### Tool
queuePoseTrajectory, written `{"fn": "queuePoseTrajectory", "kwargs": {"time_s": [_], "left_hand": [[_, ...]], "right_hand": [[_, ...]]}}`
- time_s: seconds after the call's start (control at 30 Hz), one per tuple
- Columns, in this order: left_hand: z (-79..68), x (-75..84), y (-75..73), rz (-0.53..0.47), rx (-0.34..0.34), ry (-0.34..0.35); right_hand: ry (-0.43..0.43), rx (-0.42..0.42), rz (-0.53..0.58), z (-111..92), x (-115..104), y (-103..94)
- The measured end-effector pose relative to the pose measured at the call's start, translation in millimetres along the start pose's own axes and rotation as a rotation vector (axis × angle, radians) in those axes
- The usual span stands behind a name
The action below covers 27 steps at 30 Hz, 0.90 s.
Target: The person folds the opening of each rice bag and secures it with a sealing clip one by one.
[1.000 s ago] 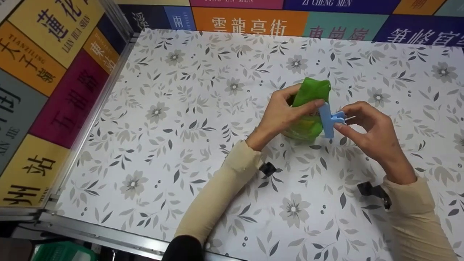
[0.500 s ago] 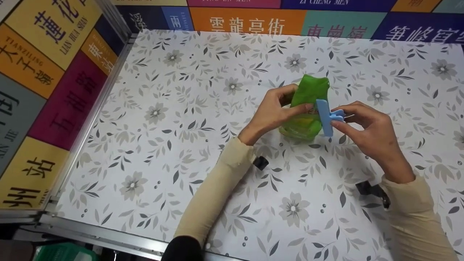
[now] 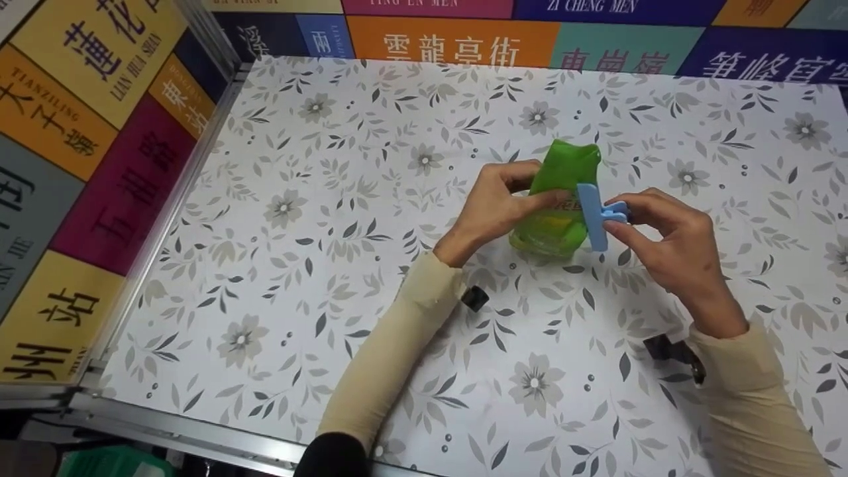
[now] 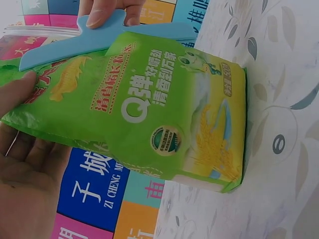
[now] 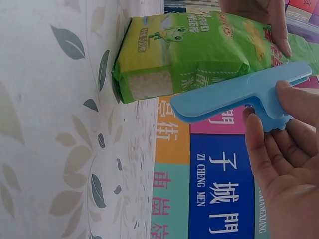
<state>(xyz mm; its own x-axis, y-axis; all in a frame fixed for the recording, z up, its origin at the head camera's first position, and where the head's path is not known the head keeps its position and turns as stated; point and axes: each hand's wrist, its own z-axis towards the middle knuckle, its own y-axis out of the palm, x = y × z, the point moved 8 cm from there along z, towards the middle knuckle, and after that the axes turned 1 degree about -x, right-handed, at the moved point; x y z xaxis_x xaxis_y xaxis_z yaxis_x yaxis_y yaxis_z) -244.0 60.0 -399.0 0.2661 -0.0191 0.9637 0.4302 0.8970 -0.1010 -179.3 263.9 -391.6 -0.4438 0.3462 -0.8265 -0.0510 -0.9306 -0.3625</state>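
A green rice bag [image 3: 563,165] stands upright on the table, its upper part narrowed. My left hand [image 3: 493,202] grips it from the left, thumb across the front and fingers behind. In the left wrist view, the bag [image 4: 164,104] shows a frog picture and yellow base; white grains show through its bottom window [image 5: 149,83] in the right wrist view. My right hand [image 3: 682,242] pinches the handles of a light blue bag clip [image 3: 591,218] between thumb and fingers. The long bar of the clip [image 5: 234,94] lies along the bag's right side edge, overlapping it in the head view.
A white floral sheet [image 3: 318,265] covers the table. Panels with colourful lettering [image 3: 457,40] rise at the back and left. A metal rail [image 3: 199,424] runs along the front edge, and a green basket [image 3: 112,460] sits below it at the lower left.
My left thumb has drawn back from the clip's top end onto the bag. Bag, clip and both hands have shifted slightly left; the last half second shows little movement.
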Motion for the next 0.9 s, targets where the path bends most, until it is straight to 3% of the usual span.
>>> {"fn": "queuePoseTrajectory", "kwargs": {"time_s": [0.2,0.9], "left_hand": [[-0.7,-1.1,0.2,0.02,0.007,-0.04],[1.1,0.9,1.9,0.014,0.023,-0.01]], "right_hand": [[-0.025,0.02,0.018,-0.1,-1.1,1.4],[-0.038,0.063,0.036,8.6,-16.1,1.5]]}}
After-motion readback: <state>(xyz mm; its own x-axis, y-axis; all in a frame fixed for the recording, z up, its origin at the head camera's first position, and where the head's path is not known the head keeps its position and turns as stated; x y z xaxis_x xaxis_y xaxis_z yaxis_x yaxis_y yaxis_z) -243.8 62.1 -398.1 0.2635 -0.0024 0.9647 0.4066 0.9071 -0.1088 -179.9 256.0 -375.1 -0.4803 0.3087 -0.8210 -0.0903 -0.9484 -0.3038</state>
